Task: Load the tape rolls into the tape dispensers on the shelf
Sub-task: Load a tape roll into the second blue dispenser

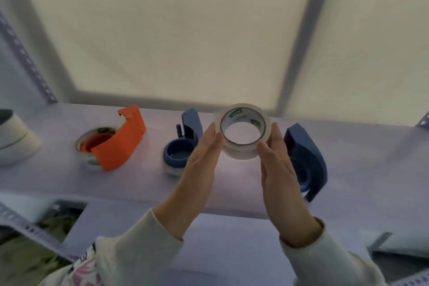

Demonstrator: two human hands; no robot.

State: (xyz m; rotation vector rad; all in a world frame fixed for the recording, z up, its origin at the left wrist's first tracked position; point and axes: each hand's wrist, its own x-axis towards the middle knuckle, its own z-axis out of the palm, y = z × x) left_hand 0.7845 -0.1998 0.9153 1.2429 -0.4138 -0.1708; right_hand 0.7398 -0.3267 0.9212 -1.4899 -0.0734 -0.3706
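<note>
A clear tape roll (242,148) with a white core is held upright above the shelf (58,176), its hole facing me. My left hand (199,169) presses its left side and my right hand (278,169) its right side, fingers straight. Behind my left hand a blue dispenser (180,146) lies on the shelf with a roll around its hub. A second blue dispenser (306,158) stands to the right, partly hidden by my right hand. Farther left, an orange dispenser (120,141) holds a tape roll.
A large white roll (14,139) sits at the shelf's far left edge. Perforated metal uprights (25,53) frame the shelf on both sides. A pale panel (174,42) closes the back. Lower shelf parts show under my sleeves.
</note>
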